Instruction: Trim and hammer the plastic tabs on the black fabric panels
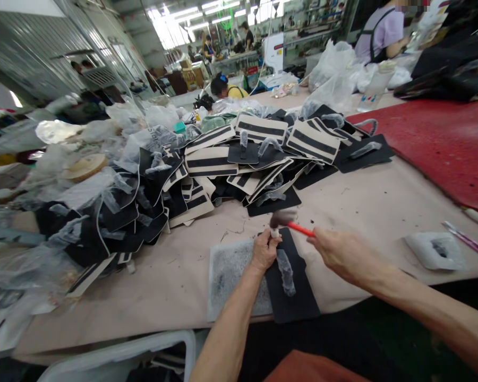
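Observation:
My right hand (330,248) is closed round the red handle of a hammer (300,229). The hammer's dark head, slightly blurred, is at the top of a short whitish tool (274,233). That tool is pinched upright in the fingers of my left hand (266,249), over the upper edge of a black panel (298,297). A plastic-wrapped handle (286,273) lies along the panel's middle. Partly beneath the panel and my left forearm is a grey, worn board (227,276). What the tool's lower end touches is hidden by my fingers.
A heap of black and cream striped panels (211,162) spreads behind my hands. A clear bag (434,250) and pink-handled scissors (468,240) lie at the right, near a red sheet (442,143). A white bin (115,353) stands below the front edge. People sit farther back.

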Motion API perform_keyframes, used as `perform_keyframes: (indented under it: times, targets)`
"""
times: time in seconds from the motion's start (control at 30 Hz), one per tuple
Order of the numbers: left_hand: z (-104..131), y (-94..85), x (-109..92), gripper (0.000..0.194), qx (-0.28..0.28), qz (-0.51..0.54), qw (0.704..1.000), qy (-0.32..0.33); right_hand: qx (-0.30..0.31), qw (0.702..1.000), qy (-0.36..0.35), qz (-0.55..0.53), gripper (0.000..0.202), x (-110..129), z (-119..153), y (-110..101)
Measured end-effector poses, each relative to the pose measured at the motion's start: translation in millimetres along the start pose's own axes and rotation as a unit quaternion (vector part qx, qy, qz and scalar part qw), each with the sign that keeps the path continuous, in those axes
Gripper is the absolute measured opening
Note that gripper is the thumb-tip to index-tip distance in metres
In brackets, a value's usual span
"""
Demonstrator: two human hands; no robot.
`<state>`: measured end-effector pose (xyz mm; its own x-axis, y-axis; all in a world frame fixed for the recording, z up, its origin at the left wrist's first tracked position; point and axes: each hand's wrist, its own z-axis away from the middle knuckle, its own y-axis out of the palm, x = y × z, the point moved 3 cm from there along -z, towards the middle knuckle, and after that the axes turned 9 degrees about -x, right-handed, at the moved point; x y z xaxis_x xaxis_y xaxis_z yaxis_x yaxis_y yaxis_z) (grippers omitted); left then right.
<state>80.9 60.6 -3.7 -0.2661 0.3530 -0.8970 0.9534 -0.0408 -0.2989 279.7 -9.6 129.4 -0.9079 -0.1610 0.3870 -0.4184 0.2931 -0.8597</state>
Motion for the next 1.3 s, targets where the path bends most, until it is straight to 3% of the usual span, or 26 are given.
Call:
perform_keyframes:
  times: [0.07, 0.2, 0.23, 0.33, 0.4, 0.57, 0.63, 0.7, 0.77, 0.83, 0.97, 1.07, 1.17, 1.3]
  targets:
    - [0, 0.1, 1, 0.010, 0.002, -0.009, 1.000, 0.000, 0.056, 0.998, -0.015, 0.023, 0.029, -4, 1, 7]
    - [1, 1.2, 3, 0.014, 0.004, 0.019, 1.000, -0.018, -0.056, 0.997, 0.049, -0.016, 0.037, -6, -1, 0]
    - [1, 1.3, 3, 0.015, 0.003, 0.024, 0.999, -0.022, -0.056, 0.997, 0.052, -0.022, 0.038, -6, -1, 0]
    - [1, 0.3, 4, 0.014, -0.002, 0.013, 0.999, -0.032, 0.056, 0.998, 0.017, 0.006, 0.035, -7, 1, 8]
    - [0, -0.6, 5, 0.013, -0.003, 0.009, 0.999, -0.033, 0.104, 0.994, 0.029, 0.013, 0.034, -17, 6, 15]
    - [0, -1.8, 4, 0.012, 0.001, 0.010, 1.000, -0.018, 0.126, 0.968, 0.199, -0.085, 0.043, -70, 35, 46]
    - [0, -2.2, 3, 0.013, -0.002, 0.009, 1.000, -0.017, 0.153, 0.958, 0.234, -0.054, 0.043, -89, 51, 62]
    - [0, -2.6, 1, 0.013, -0.009, 0.010, 1.000, -0.020, 0.140, 0.966, 0.212, 0.037, 0.036, -96, 62, 72]
    - [-1, -2.8, 0, 0.012, -0.015, 0.009, 1.000, -0.024, 0.074, 0.983, 0.134, 0.101, 0.030, -83, 64, 76]
    - [-1, -2.6, 0, 0.011, -0.017, 0.009, 0.999, -0.031, 0.006, 0.998, 0.029, 0.064, 0.036, -54, 60, 80]
    - [-5, -0.1, 1, 0.016, -0.032, 0.004, 0.998, -0.054, 0.032, 0.986, -0.111, -0.122, 0.049, 6, 48, 105]
    - [-7, 5.8, 2, 0.022, -0.062, 0.007, 0.994, -0.087, 0.048, 0.981, -0.123, -0.142, 0.041, 24, 45, 131]
    - [-8, 12.9, -5, 0.027, -0.116, 0.001, 0.986, -0.123, 0.030, 0.986, -0.109, -0.123, 0.032, 25, 49, 147]
    - [-27, 3.0, -52, 0.035, -0.243, -0.023, 0.968, -0.054, 0.009, 0.990, -0.095, -0.106, 0.032, 27, 53, 148]
